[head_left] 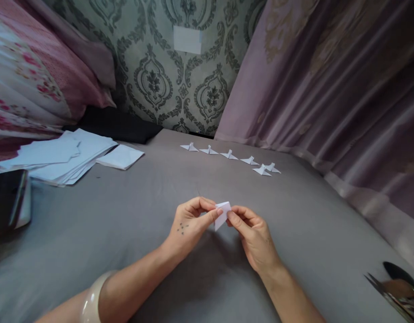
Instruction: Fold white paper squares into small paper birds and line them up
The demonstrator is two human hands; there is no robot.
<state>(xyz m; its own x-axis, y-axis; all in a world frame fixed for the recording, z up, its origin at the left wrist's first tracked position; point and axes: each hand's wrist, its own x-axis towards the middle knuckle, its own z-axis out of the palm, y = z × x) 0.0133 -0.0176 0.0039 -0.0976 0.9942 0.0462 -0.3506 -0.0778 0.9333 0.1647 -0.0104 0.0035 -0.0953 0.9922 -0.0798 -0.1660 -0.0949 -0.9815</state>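
Left hand [188, 224] and right hand [256, 237] pinch one folded paper [223, 216] (six paper figures [229, 155] beyond)

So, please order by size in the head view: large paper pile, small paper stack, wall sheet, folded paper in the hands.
1. Large paper pile
2. Small paper stack and wall sheet: too alike to rank
3. Folded paper

The folded piece [223, 218] is smooth, matt paper, as are the stacked sheets [52, 152] near the left edge of the grey cloth [143, 193], itself matt. The curtain [294, 94] along its right edge has a satiny sheen; the bangle [91, 301] is glossy.
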